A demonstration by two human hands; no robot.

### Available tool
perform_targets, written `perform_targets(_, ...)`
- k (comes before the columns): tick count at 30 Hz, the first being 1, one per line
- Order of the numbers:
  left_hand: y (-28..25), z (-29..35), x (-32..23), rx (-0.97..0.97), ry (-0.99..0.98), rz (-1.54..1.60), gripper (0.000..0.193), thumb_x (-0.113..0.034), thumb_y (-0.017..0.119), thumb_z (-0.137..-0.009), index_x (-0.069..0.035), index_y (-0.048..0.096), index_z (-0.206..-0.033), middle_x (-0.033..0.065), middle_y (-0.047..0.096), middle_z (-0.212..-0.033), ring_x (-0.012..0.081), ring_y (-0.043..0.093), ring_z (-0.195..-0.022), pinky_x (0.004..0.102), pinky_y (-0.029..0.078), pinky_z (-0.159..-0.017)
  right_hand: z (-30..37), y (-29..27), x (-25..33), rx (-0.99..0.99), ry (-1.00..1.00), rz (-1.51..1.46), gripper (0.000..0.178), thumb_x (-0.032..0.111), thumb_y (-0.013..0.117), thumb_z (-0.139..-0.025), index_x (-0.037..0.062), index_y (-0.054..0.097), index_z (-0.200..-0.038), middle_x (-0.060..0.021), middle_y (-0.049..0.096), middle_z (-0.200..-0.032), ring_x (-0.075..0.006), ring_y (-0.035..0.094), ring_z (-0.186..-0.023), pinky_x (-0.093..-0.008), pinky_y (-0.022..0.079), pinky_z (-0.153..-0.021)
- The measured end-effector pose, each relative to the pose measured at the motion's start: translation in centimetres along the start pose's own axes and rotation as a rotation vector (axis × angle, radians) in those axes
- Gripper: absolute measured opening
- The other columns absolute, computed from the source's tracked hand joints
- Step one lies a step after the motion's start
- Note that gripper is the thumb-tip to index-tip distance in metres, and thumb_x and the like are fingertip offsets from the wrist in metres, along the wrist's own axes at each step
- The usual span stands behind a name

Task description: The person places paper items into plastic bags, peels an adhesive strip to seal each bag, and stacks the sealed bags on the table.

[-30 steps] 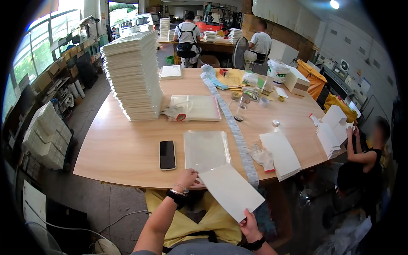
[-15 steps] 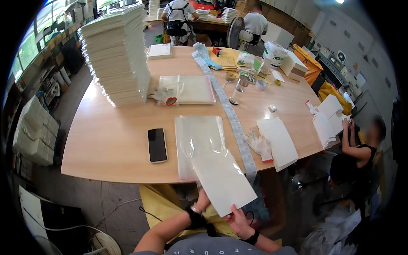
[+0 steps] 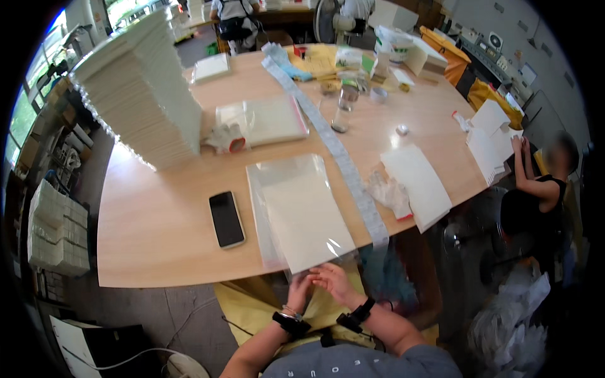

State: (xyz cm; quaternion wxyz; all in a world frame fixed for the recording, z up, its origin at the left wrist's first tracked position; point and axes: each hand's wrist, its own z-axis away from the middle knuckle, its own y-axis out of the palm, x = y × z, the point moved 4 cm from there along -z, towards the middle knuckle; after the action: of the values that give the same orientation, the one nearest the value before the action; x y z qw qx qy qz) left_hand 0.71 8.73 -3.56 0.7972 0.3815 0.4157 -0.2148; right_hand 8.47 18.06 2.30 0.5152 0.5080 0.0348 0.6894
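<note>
A white sheet (image 3: 305,217) lies within a clear plastic bag (image 3: 259,189) at the table's near edge; glints of film cross its lower corner. My left hand (image 3: 299,292) is closed at the bag's near edge, fingertips partly hidden. Beside it, my right hand (image 3: 335,283) has its fingers bent against the same edge, close to the left fingers. A phone (image 3: 226,219) with a dark screen rests left of the bag. Along its right side runs a long strip of pale labels (image 3: 340,164).
A tall stack of white sheets (image 3: 135,101) stands at left. Beyond the bag are packed sheets (image 3: 268,123) and a glove (image 3: 225,138). Another glove (image 3: 389,194) and white sheets (image 3: 416,183) lie right, with a glass jar (image 3: 344,108) farther back. A co-worker (image 3: 542,183) sits at right.
The white sheet has slid away from me, deeper into the bag. My right hand has let go of its near corner and moved left, beside my left hand. The view has tilted and shifted.
</note>
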Motion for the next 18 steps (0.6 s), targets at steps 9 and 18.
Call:
perform_targets(9,-3.3,2.8,-2.6,0.040,-0.175,0.041,0.039,-0.032,0.039,-0.090,-0.001,0.053,-0.111,0.0044,0.058,-0.103,0.0126,0.053,-0.095,0.0263,0.042,-0.077,1.6,5.0,0.4,0.102,-0.723,1.318,0.012,0.014,0.059,-0.074,0.0020,0.058,-0.077,-0.0062,0.052,-0.079,-0.0211,0.055,-0.073,-0.0292,0.044,-0.060)
perform_targets(18,-2.8,2.4,-3.2,-0.222,-0.214,0.140,0.034,-0.024,0.035,-0.086,0.003,0.055,-0.091,0.0122,0.061,-0.091,0.0223,0.061,-0.082,0.0275,0.048,-0.065,2.1,2.6,6.6,0.350,-0.648,0.986,0.011,0.012,0.050,-0.080,0.0045,0.059,-0.081,-0.0070,0.057,-0.075,-0.0212,0.055,-0.073,-0.0302,0.045,-0.069)
